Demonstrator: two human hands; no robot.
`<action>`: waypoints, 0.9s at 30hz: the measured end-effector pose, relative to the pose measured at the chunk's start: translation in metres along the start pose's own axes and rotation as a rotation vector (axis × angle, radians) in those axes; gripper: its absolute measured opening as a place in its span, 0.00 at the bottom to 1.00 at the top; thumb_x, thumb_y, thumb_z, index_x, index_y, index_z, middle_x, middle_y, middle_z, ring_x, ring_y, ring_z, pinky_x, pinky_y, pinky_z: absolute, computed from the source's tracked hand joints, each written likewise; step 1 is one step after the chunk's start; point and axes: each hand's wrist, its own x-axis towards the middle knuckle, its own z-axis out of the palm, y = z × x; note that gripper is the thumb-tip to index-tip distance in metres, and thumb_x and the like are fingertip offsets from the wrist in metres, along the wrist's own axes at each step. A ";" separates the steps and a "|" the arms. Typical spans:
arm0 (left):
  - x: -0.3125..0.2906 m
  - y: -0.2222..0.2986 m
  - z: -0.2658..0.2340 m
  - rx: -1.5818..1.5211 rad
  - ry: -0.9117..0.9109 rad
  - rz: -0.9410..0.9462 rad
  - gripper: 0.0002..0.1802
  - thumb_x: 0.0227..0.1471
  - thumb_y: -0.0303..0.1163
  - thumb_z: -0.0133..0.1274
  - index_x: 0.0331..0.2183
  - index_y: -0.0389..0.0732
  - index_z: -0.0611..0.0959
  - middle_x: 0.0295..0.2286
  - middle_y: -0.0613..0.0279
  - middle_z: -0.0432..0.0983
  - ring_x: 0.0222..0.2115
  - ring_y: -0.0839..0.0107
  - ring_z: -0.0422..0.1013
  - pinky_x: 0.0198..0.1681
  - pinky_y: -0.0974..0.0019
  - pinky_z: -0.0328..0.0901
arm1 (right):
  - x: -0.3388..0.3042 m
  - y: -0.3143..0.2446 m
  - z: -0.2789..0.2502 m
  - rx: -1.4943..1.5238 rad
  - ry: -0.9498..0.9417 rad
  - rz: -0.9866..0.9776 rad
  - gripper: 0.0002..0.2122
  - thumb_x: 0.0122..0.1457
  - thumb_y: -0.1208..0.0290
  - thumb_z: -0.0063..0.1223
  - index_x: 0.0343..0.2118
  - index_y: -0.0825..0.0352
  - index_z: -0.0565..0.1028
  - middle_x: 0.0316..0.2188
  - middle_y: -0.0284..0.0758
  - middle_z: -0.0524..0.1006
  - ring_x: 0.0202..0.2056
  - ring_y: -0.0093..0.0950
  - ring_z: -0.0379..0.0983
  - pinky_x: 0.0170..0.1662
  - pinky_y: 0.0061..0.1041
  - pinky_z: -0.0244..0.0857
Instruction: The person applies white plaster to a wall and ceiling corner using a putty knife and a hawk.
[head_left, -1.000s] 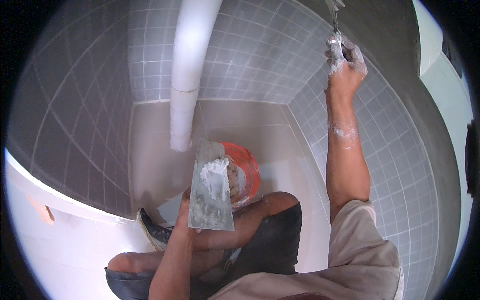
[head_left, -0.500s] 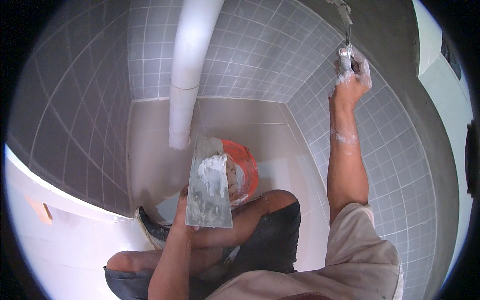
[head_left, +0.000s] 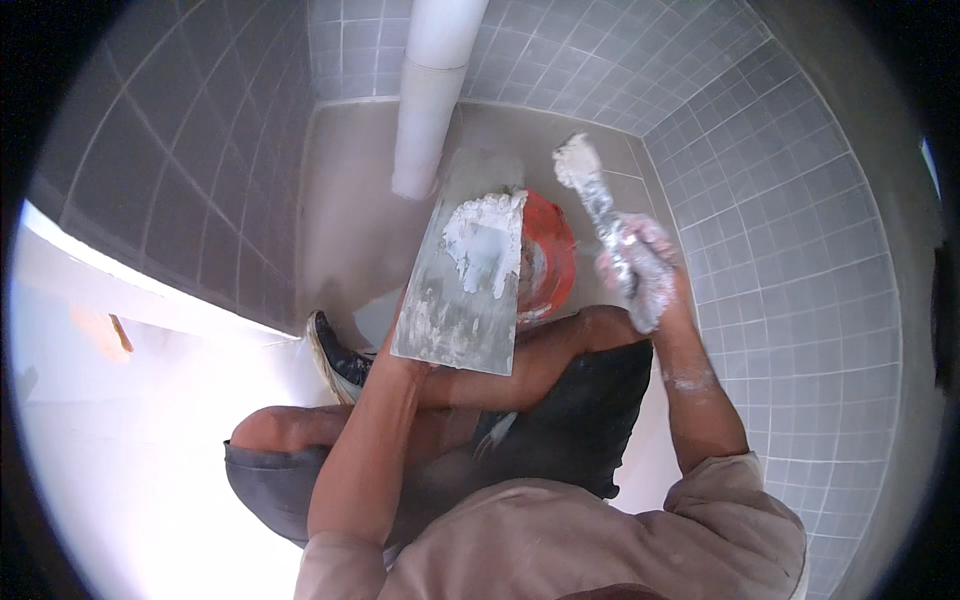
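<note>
My left hand (head_left: 418,367) is mostly hidden beneath a broad flat plastering trowel (head_left: 455,325), gripping it from below with its face up. A lump of wet white plaster (head_left: 480,225) lies on the trowel's far half, and smears cover the near half. To the right, my right hand (head_left: 648,275), coated in white plaster, is closed round the handle of a putty knife (head_left: 597,198). White paste clings to the knife's blade, which points away and to the left, apart from the trowel. An orange-red bucket (head_left: 560,255) stands partly hidden behind the trowel's right edge.
A white pipe (head_left: 425,110) rises from the tiled floor (head_left: 350,215) ahead. Dark tiled wall (head_left: 200,150) borders the left, and small grey tiles (head_left: 800,270) line the right. My bent legs (head_left: 520,365) are close below the trowel and bucket.
My right hand has come down from the upper right wall with the putty knife, toward the trowel. The view has shifted, and the trowel stays in my left hand with plaster on it.
</note>
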 end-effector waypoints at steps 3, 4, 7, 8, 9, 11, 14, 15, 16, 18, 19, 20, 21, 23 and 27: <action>-0.003 0.002 0.000 0.015 -0.016 0.008 0.23 0.62 0.35 0.42 0.56 0.38 0.69 0.48 0.54 0.74 0.43 0.61 0.76 0.42 0.57 0.75 | 0.001 0.029 0.015 0.203 -0.221 0.101 0.10 0.63 0.71 0.48 0.45 0.68 0.72 0.26 0.33 0.74 0.24 0.22 0.71 0.27 0.21 0.67; -0.003 0.001 0.001 0.018 -0.019 0.010 0.22 0.62 0.35 0.42 0.56 0.38 0.70 0.48 0.54 0.74 0.43 0.61 0.76 0.42 0.57 0.75 | 0.004 0.037 0.017 0.241 -0.291 0.102 0.09 0.64 0.71 0.47 0.44 0.67 0.72 0.27 0.32 0.74 0.25 0.22 0.71 0.27 0.21 0.67; -0.003 0.001 0.003 0.036 -0.032 0.020 0.22 0.62 0.34 0.43 0.55 0.38 0.70 0.47 0.55 0.75 0.42 0.62 0.76 0.41 0.58 0.75 | 0.004 0.063 0.031 0.258 -0.159 0.159 0.07 0.65 0.70 0.47 0.42 0.66 0.72 0.26 0.32 0.74 0.24 0.21 0.70 0.26 0.21 0.65; -0.001 0.001 0.004 0.042 -0.032 0.020 0.22 0.61 0.34 0.43 0.55 0.38 0.71 0.47 0.55 0.75 0.42 0.62 0.76 0.41 0.58 0.75 | 0.002 0.066 0.032 0.261 -0.160 0.160 0.07 0.65 0.70 0.47 0.42 0.66 0.72 0.26 0.32 0.74 0.24 0.21 0.70 0.26 0.21 0.65; -0.002 0.002 0.005 0.048 -0.027 0.020 0.21 0.61 0.34 0.44 0.54 0.38 0.71 0.46 0.55 0.75 0.42 0.63 0.76 0.41 0.58 0.75 | -0.001 0.068 0.033 0.183 -0.155 0.118 0.06 0.65 0.70 0.47 0.41 0.65 0.72 0.26 0.32 0.74 0.23 0.20 0.69 0.25 0.20 0.64; -0.002 0.002 0.006 0.065 -0.012 0.027 0.21 0.61 0.33 0.44 0.54 0.38 0.72 0.46 0.55 0.75 0.42 0.63 0.76 0.41 0.58 0.75 | -0.005 0.066 0.033 0.032 -0.120 0.094 0.06 0.65 0.69 0.48 0.39 0.64 0.73 0.24 0.31 0.73 0.22 0.18 0.68 0.23 0.19 0.61; -0.001 0.000 0.010 0.076 -0.005 0.025 0.20 0.61 0.33 0.45 0.53 0.37 0.72 0.45 0.56 0.76 0.41 0.64 0.76 0.41 0.59 0.75 | -0.008 0.061 0.016 -0.089 -0.165 0.150 0.06 0.66 0.69 0.47 0.38 0.66 0.73 0.23 0.31 0.72 0.20 0.18 0.67 0.21 0.19 0.60; 0.000 0.000 0.011 0.080 -0.007 0.031 0.20 0.60 0.32 0.45 0.53 0.37 0.73 0.45 0.56 0.76 0.41 0.65 0.76 0.41 0.59 0.75 | -0.009 0.059 0.015 -0.093 -0.165 0.149 0.06 0.66 0.69 0.47 0.38 0.66 0.73 0.23 0.31 0.72 0.20 0.18 0.67 0.21 0.19 0.60; 0.001 0.000 0.011 0.083 -0.008 0.032 0.20 0.60 0.32 0.45 0.53 0.37 0.73 0.44 0.57 0.76 0.41 0.65 0.76 0.40 0.60 0.75 | -0.012 0.055 0.014 -0.139 -0.170 0.136 0.07 0.66 0.69 0.47 0.38 0.67 0.72 0.22 0.31 0.72 0.18 0.18 0.65 0.20 0.20 0.59; 0.002 0.001 0.012 0.099 -0.014 0.036 0.20 0.60 0.32 0.46 0.52 0.37 0.73 0.44 0.57 0.77 0.40 0.65 0.76 0.40 0.60 0.75 | -0.017 0.055 0.011 -0.183 -0.170 0.120 0.07 0.66 0.69 0.46 0.37 0.67 0.72 0.21 0.30 0.72 0.17 0.18 0.64 0.19 0.21 0.58; 0.002 0.000 0.011 0.104 -0.018 0.038 0.19 0.60 0.31 0.46 0.52 0.37 0.74 0.44 0.57 0.77 0.40 0.66 0.76 0.40 0.60 0.75 | -0.020 0.059 0.008 -0.224 -0.147 0.122 0.07 0.66 0.69 0.46 0.38 0.68 0.71 0.21 0.30 0.71 0.16 0.18 0.63 0.18 0.21 0.57; 0.004 0.000 0.010 0.109 -0.026 0.042 0.19 0.60 0.31 0.46 0.52 0.37 0.74 0.43 0.57 0.77 0.40 0.66 0.76 0.40 0.60 0.75 | -0.024 0.063 0.004 -0.265 -0.125 0.125 0.07 0.67 0.69 0.45 0.38 0.68 0.71 0.21 0.30 0.71 0.16 0.18 0.62 0.17 0.20 0.56; 0.004 0.003 0.008 0.123 -0.029 0.057 0.19 0.60 0.31 0.46 0.52 0.37 0.74 0.43 0.58 0.77 0.40 0.66 0.76 0.40 0.61 0.75 | -0.027 0.066 0.003 -0.256 -0.131 0.118 0.07 0.67 0.69 0.45 0.38 0.68 0.71 0.21 0.30 0.71 0.16 0.18 0.62 0.17 0.20 0.56; 0.006 0.009 0.004 0.147 -0.046 0.085 0.19 0.59 0.30 0.47 0.51 0.37 0.75 0.43 0.58 0.77 0.40 0.67 0.76 0.40 0.61 0.75 | -0.034 0.072 0.001 -0.120 -0.085 0.207 0.07 0.66 0.69 0.46 0.39 0.68 0.71 0.21 0.30 0.71 0.16 0.18 0.62 0.17 0.19 0.56; 0.017 0.015 -0.003 0.237 -0.110 0.148 0.18 0.59 0.29 0.48 0.50 0.37 0.76 0.42 0.59 0.78 0.39 0.68 0.76 0.39 0.62 0.74 | -0.044 0.088 -0.026 -0.015 -0.005 0.222 0.08 0.65 0.70 0.50 0.42 0.67 0.70 0.21 0.30 0.69 0.17 0.16 0.62 0.17 0.19 0.56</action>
